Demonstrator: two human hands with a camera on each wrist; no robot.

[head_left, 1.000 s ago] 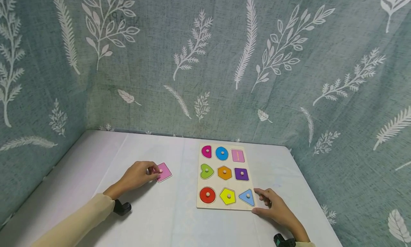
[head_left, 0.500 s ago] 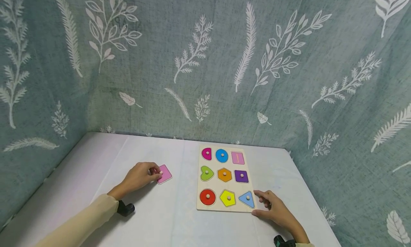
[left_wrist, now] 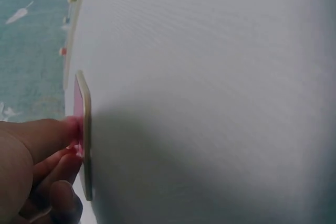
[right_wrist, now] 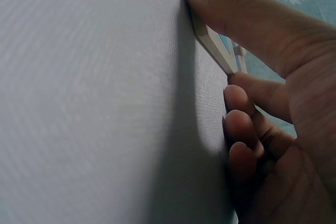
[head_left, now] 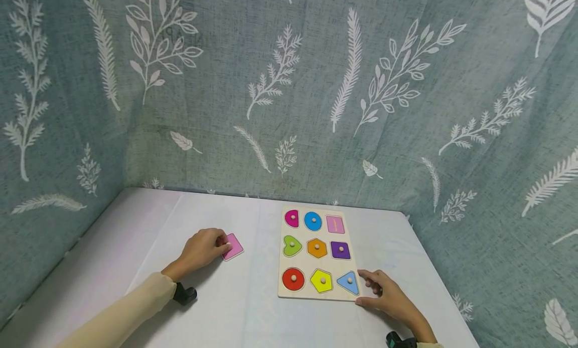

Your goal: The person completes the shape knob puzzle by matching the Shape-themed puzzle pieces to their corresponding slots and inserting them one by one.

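My left hand pinches the small knob of a pink four-sided puzzle piece between thumb and fingers, left of the board. In the left wrist view the pink piece shows edge-on near the white surface; whether it touches I cannot tell. My right hand is at the near right corner of a wooden shape puzzle board. Its thumb touches the near corner and its index finger the right edge, beside the light blue triangle piece. In the right wrist view the other fingers bend loosely.
Other knobbed shapes sit in the board, among them a red circle, a yellow pentagon and a purple square. At its far right is a knobless pink recess. Leaf-patterned cloth walls enclose the white table.
The head view has tilted slightly upward, so everything sits a little lower in the picture. My left hand keeps its pinch on the pink piece, and my right hand stays at the board's corner.
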